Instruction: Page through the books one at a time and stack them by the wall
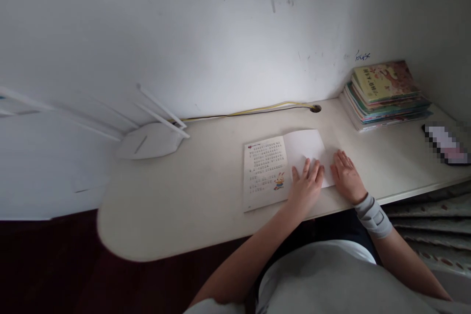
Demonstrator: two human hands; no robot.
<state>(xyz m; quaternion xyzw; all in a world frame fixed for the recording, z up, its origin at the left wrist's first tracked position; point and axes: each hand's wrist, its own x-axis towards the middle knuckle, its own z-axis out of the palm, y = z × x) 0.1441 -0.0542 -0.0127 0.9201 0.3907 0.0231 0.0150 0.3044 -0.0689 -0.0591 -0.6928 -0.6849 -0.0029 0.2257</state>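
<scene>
An open booklet (264,169) lies on the white desk. Its left page carries printed text and a small rabbit picture; the right page looks blank white. My left hand (307,184) rests on that blank page with its fingers spread, covering the lower part. At the booklet's right edge, my right hand (346,176) lies flat, fingers stretched out and close together. A grey wrist wrap (374,216) is on my right wrist. Whether the right fingertips touch the paper or only the desk, I cannot tell.
A stack of books (386,91) stands at the back right of the desk (176,206). Near the right edge lies a phone (445,144), partly blurred out. A white router (154,140) with antennas sits at the left. Yellow and black cables (250,110) run along the wall into a desk hole.
</scene>
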